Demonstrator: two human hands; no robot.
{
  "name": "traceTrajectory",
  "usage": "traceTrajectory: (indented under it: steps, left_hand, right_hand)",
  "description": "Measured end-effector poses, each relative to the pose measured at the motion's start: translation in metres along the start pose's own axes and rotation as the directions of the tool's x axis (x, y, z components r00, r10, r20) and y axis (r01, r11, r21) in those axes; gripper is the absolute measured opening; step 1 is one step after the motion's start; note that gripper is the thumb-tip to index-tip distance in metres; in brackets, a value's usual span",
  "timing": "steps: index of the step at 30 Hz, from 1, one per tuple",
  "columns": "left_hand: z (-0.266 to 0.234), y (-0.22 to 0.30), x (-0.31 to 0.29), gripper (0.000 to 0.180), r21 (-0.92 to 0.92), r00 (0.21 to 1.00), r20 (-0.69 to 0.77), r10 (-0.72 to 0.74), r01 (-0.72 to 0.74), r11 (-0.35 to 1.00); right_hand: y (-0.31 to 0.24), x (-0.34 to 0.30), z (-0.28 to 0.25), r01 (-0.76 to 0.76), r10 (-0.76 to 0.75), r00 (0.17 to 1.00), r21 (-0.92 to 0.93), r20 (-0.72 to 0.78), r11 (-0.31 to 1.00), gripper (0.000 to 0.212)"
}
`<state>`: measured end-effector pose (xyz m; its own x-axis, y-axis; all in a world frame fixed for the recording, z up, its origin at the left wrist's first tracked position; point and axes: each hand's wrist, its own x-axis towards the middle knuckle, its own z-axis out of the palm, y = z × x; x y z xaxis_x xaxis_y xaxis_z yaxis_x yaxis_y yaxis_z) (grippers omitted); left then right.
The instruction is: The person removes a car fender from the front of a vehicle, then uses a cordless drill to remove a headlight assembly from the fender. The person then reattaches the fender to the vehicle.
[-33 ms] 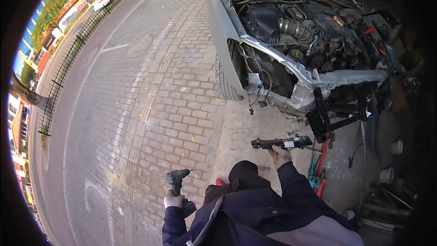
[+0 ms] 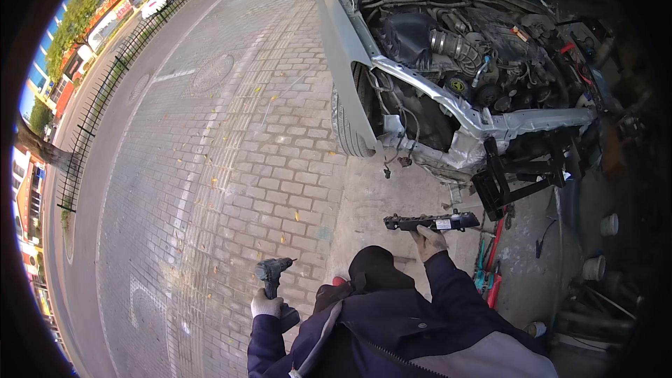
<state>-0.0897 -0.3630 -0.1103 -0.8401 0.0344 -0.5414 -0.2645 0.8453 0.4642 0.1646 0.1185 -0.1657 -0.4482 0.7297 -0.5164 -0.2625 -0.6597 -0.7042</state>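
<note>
My gloved left hand [image 2: 267, 304] is closed round the grip of a dark cordless drill [image 2: 273, 271], whose bit points right and away from me. Out in front, my gloved right hand [image 2: 428, 241] grips a long black plastic bracket [image 2: 430, 222] with a white label near its right end. The bracket is held roughly level, short of the stripped front end of a silver car [image 2: 539, 117]. Part of the right fingers is hidden behind the bracket. A black metal frame [image 2: 493, 175] juts from the car's front, just beyond the bracket's right end.
Loose wiring [image 2: 404, 159] hangs by the front wheel [image 2: 353, 126]. Red-handled bolt cutters [image 2: 494, 287] lie on the ground to my right. White cups [image 2: 594, 268] stand farther right. Brick paving [image 2: 280, 189] spreads to the left, up to a metal fence [image 2: 105, 112].
</note>
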Motion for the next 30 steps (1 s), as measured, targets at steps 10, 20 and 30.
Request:
traceTrajectory:
  steps: [10,20,30]
  left_hand:
    - [-0.057,0.137,0.216,0.041,0.348,0.945,0.082,0.316,-0.325,0.88]
    - [-0.093,0.236,0.39,0.041,0.57,0.9,0.266,0.346,-0.436,0.696]
    - [-0.014,0.341,0.597,0.043,0.643,0.805,0.557,0.203,-0.573,0.509]
  right_hand:
    - [0.077,0.08,0.141,0.024,-0.033,0.999,0.306,0.022,0.952,0.042]
    - [0.129,0.152,0.22,0.097,-0.029,0.988,0.461,-0.153,0.882,0.042]
    - [0.146,0.173,0.283,0.405,-0.195,0.899,0.58,-0.391,0.707,0.027]
